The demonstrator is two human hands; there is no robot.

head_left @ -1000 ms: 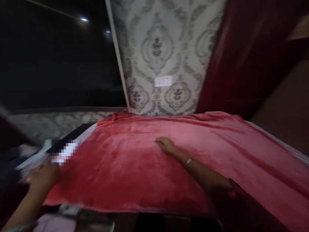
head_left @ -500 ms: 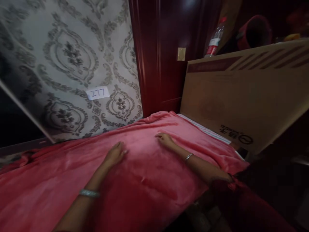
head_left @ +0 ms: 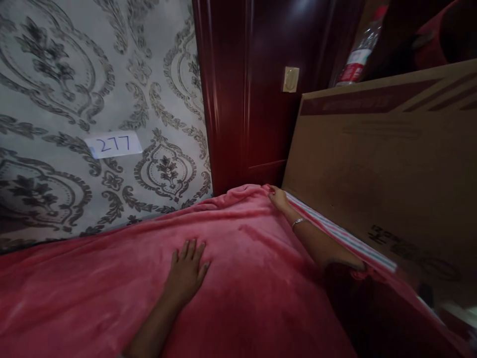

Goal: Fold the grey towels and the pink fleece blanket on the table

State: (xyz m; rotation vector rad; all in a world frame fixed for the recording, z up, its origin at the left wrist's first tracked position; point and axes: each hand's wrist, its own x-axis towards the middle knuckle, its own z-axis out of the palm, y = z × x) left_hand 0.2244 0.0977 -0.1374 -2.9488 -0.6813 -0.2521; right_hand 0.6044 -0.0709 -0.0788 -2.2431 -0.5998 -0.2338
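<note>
A pink plush blanket [head_left: 231, 278] spreads over the surface in front of me, with soft creases and a bunched fold along its far edge. My left hand [head_left: 187, 271] lies flat on it near the middle, fingers spread. At the far right corner my right hand [head_left: 278, 197] pinches the blanket's edge between thumb and fingers. Along the right side, a striped cloth [head_left: 335, 226] shows from under the blanket, beside my right forearm.
A large cardboard box [head_left: 372, 164] stands along the right side. Behind its top edge is a plastic bottle [head_left: 359, 54] with a red cap. Patterned wallpaper bearing a paper marked 277 [head_left: 115, 144] and a dark red door panel [head_left: 253, 99] bound the far side.
My right hand has reached forward and right to the blanket's corner and taken hold of it. My left hand has flattened out on the blanket. The view has come closer.
</note>
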